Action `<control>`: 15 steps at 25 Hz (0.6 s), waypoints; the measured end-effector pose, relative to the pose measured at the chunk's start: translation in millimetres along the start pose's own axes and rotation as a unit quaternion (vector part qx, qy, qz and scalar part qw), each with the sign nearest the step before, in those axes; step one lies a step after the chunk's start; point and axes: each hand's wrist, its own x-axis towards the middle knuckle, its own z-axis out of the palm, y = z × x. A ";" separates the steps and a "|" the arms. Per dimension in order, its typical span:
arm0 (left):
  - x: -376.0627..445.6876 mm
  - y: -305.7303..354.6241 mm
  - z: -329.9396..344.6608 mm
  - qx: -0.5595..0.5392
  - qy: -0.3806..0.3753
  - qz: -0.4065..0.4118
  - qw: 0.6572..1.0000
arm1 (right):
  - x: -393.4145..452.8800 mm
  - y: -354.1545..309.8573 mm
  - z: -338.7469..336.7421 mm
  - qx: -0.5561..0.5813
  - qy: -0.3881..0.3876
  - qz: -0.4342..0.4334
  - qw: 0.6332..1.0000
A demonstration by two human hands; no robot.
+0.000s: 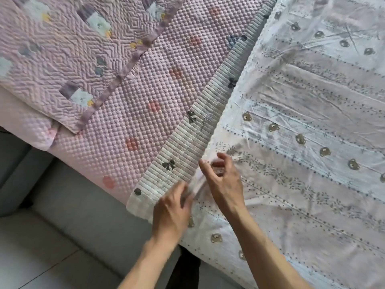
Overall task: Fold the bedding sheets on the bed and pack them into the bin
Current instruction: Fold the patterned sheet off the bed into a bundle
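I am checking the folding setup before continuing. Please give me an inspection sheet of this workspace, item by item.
Surface: bed with pink bubble-textured cover.
Job's things: thin white printed sheet spread on the right; ribbed white blanket under its left edge; no bin seen.
Clutter: pink quilted blanket at top left.
Hands: left hand and right hand both pinch the sheet's edge.
Cables: nothing seen.
Surroundings: grey tiled floor beside the bed.

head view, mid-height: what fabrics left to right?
zigzag-quilted blanket → pink bubble-textured cover → ribbed strip with bows → white printed sheet
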 end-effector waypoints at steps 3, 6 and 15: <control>-46.4 31.7 17.0 -0.011 -0.019 0.077 0.997 | 7.0 -7.6 -16.2 -0.101 0.069 0.025 0.992; -77.6 60.1 40.6 -0.025 -0.069 0.080 0.994 | 12.6 16.4 -55.2 -0.127 0.176 0.054 0.975; -196.4 141.9 115.7 0.031 -0.208 -0.040 0.977 | -49.4 133.8 -200.2 0.164 0.164 0.119 0.966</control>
